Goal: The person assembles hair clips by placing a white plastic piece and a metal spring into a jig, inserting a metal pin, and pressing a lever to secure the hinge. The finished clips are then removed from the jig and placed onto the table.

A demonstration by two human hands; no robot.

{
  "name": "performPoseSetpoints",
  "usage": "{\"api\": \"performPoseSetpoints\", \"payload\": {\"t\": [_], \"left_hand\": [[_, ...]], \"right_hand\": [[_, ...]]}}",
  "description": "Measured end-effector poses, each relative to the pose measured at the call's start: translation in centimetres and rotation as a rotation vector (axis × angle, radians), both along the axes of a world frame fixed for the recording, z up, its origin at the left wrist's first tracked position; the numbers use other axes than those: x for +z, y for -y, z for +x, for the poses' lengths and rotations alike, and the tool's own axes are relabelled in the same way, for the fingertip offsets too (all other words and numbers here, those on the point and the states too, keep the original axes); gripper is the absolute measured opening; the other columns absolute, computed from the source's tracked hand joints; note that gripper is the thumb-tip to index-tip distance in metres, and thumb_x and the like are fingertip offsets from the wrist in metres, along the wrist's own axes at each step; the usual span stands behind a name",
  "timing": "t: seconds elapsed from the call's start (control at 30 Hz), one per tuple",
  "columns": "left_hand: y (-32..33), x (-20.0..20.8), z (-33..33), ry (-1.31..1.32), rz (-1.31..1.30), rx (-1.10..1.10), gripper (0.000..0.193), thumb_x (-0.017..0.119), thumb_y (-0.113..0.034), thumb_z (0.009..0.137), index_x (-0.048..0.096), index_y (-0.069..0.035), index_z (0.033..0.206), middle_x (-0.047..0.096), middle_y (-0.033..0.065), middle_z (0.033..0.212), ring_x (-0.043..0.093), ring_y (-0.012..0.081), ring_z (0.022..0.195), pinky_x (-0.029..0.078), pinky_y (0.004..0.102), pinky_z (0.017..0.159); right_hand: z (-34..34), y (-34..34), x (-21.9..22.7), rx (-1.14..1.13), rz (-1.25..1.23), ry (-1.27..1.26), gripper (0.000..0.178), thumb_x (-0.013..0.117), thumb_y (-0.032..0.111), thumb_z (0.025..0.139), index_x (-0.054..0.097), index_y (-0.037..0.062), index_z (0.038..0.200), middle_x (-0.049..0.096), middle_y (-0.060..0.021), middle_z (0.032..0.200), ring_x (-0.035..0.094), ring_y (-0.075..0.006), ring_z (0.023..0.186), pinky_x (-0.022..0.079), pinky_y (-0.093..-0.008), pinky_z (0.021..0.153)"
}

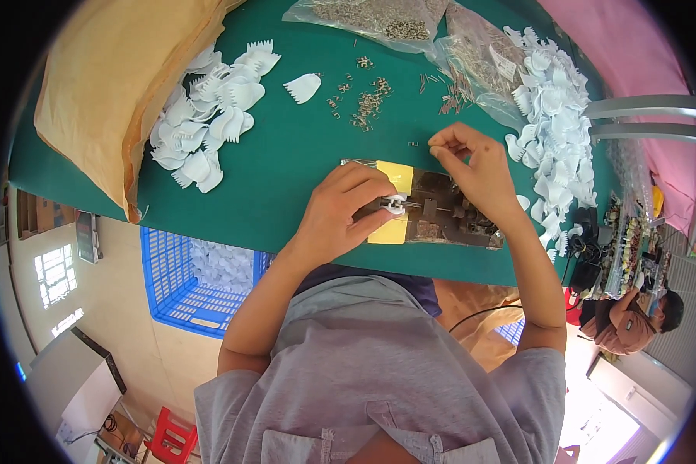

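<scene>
Head view: L hand (pixel 343 213) pinches white plastic pc (pixel 395 206) over dark metal jig (pixel 433 226) on desk (pixel 278 182). R hand (pixel 472 162) near tiny clip (pixel 414 144); can't tell if fingertips meet. Risks: pc skews if L grip slips; clip scatters if R brushes it.
</scene>
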State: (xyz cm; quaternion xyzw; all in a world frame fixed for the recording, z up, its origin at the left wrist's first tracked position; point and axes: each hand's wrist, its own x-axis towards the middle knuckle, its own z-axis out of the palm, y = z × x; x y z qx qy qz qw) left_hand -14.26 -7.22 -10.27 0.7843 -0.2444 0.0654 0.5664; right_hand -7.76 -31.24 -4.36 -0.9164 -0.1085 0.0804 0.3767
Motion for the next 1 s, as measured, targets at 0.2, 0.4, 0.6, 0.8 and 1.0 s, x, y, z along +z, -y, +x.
{"api": "performPoseSetpoints", "payload": {"t": [0.2, 0.4, 0.6, 0.8, 1.0], "left_hand": [[0.0, -0.2, 0.0, -0.009, 0.005, 0.006, 0.029, 0.085, -0.008, 0.079, 0.072, -0.004, 0.104, 0.071, 0.0118, 0.107, 0.068, 0.0306, 0.099, 0.055, 0.0386, 0.084], [0.2, 0.0, 0.0, -0.042, -0.01, 0.002, 0.029, 0.085, -0.008, 0.078, 0.072, -0.005, 0.103, 0.07, 0.0098, 0.104, 0.067, 0.0294, 0.098, 0.055, 0.0386, 0.082], [0.2, 0.0, 0.0, -0.039, -0.015, 0.019, 0.028, 0.086, -0.009, 0.078, 0.073, -0.006, 0.103, 0.07, 0.0076, 0.103, 0.067, 0.0292, 0.097, 0.055, 0.0394, 0.082], [0.2, -0.3, -0.1, -0.028, -0.016, 0.019, 0.028, 0.086, -0.01, 0.079, 0.075, -0.006, 0.104, 0.071, 0.0076, 0.105, 0.067, 0.0294, 0.099, 0.055, 0.0402, 0.084], [0.2, -0.3, -0.1, -0.034, 0.001, 0.024, 0.028, 0.086, -0.011, 0.079, 0.075, -0.006, 0.104, 0.071, 0.0079, 0.105, 0.068, 0.0297, 0.1, 0.055, 0.0404, 0.085]], "right_hand": [[-3.6, -0.6, 1.2, 0.064, 0.201, -0.035, 0.009, 0.071, 0.006, 0.095, 0.073, -0.0003, 0.102, 0.074, -0.0062, 0.092, 0.068, -0.0118, 0.078, 0.056, -0.0275, 0.072], [-5.4, -1.5, 1.2, 0.101, 0.183, 0.099, 0.006, 0.076, 0.005, 0.092, 0.074, 0.0035, 0.097, 0.07, -0.0064, 0.087, 0.066, -0.0152, 0.078, 0.055, -0.0288, 0.071], [-4.7, -2.0, 0.8, 0.106, 0.217, -0.122, 0.009, 0.08, 0.005, 0.087, 0.076, 0.0033, 0.095, 0.069, -0.0012, 0.087, 0.059, -0.0121, 0.086, 0.049, -0.0281, 0.076], [-4.3, -2.2, 0.7, 0.042, 0.275, -0.286, 0.01, 0.082, 0.007, 0.085, 0.075, 0.0029, 0.092, 0.067, -0.0003, 0.084, 0.056, -0.0104, 0.082, 0.048, -0.027, 0.076], [-4.1, -2.6, 0.9, 0.05, 0.273, -0.28, 0.011, 0.08, 0.007, 0.086, 0.073, -0.0001, 0.091, 0.069, -0.0038, 0.083, 0.061, -0.0107, 0.079, 0.052, -0.0271, 0.076]]}}
